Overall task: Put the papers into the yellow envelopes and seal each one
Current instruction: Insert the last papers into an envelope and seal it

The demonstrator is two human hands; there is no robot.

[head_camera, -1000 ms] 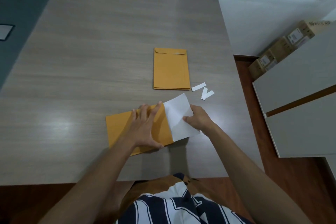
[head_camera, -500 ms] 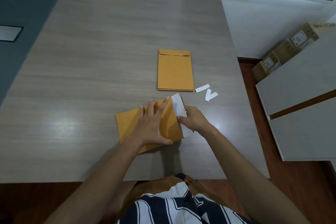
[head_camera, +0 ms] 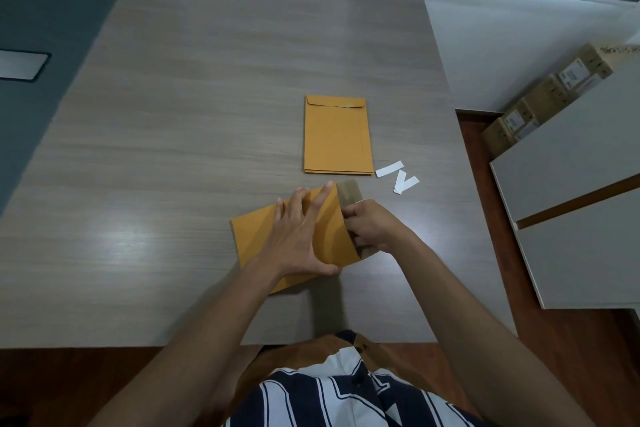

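Note:
A yellow envelope (head_camera: 256, 236) lies slanted on the grey wooden table (head_camera: 173, 149), near the front edge. My left hand (head_camera: 298, 236) presses flat on it with its fingers spread. The envelope's open flap (head_camera: 349, 191) points right and shows its duller inside. At the envelope's mouth, my right hand (head_camera: 372, 227) curls its fingertips in and covers the lower part of the flap. No white paper shows; it is hidden inside the envelope. A stack of yellow envelopes (head_camera: 337, 139) with flaps folded down lies just beyond.
Three white peel strips (head_camera: 398, 177) lie to the right of the stack. A grey cabinet (head_camera: 571, 218) stands right of the table, with cardboard boxes (head_camera: 547, 94) behind it. The table's right edge runs close to my right hand.
The white paper stuck out of the envelope's mouth; my right hand pushed it leftward until it vanished inside. My left hand stayed pressed on the envelope.

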